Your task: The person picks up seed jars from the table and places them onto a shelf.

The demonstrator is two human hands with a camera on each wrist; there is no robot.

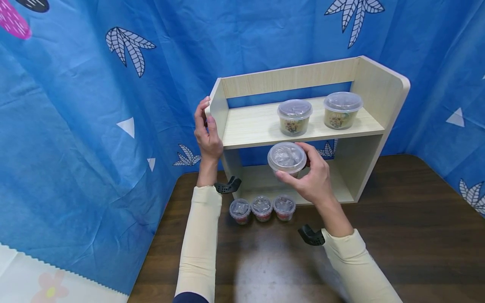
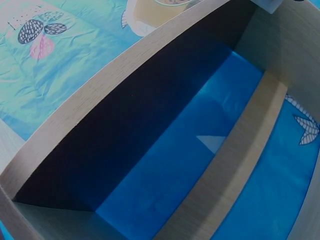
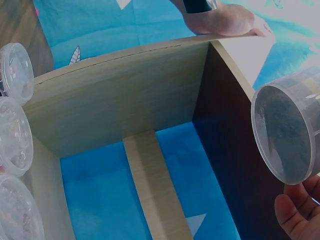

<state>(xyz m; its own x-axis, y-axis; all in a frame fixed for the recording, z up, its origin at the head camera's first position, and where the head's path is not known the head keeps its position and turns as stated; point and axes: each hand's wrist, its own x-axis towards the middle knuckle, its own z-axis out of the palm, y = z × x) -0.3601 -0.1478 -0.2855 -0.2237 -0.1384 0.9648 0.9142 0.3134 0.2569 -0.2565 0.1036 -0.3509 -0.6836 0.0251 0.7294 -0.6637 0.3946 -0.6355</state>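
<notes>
My left hand (image 1: 209, 136) holds the left side panel of a two-tier, pale wooden shelf (image 1: 289, 78). Its thumb lies at the panel's front edge. My right hand (image 1: 312, 176) grips a clear round lidded tub (image 1: 286, 156) between thumb and fingers, in front of the lower tier. In the right wrist view that tub (image 3: 285, 135) appears at the right edge, with fingertips (image 3: 289, 212) below it. Two similar lidded tubs, one mid-shelf (image 1: 295, 118) and one farther right (image 1: 342, 110), stand on the upper tier. The left wrist view shows no fingers.
Three small lidded cups, left (image 1: 240, 211), middle (image 1: 262, 208) and right (image 1: 284, 207), stand in a row before the shelf on the dark wooden table (image 1: 273, 261). A blue patterned curtain (image 1: 257, 38) hangs behind and at both sides.
</notes>
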